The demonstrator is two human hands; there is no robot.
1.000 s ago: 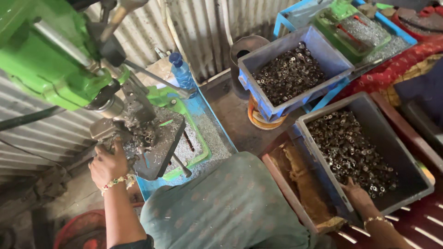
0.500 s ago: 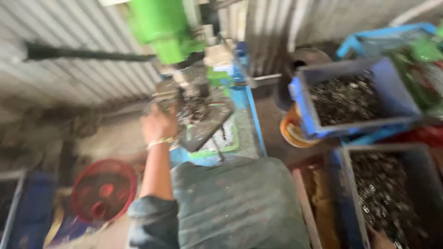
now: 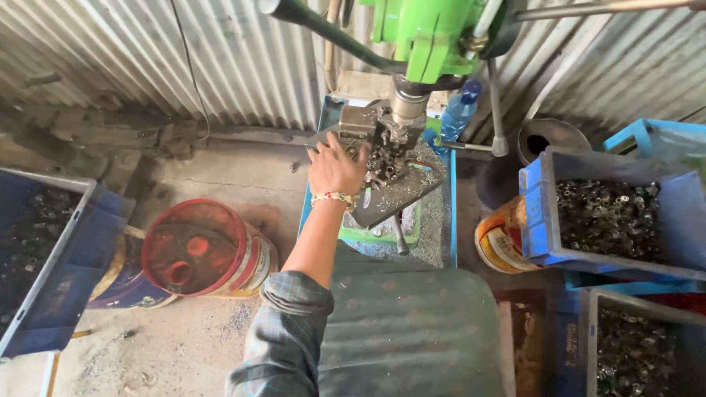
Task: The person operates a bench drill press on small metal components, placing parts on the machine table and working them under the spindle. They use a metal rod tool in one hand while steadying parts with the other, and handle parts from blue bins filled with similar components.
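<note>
Left hand (image 3: 334, 167) again sharp on drill table (image 3: 401, 192), right gone.

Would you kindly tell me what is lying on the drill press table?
The drill press table carries a heap of small metal rings and swarf. The left hand rests at its edge, hiding whatever lies beneath the palm.

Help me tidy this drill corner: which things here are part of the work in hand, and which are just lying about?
In use:
- left hand resting on the grey metal drill table
- green drill press
- small metal rings heaped under the spindle

Lying about:
- red round bucket
- blue plastic bottle
- blue crate of metal rings
- dark funnel
</note>
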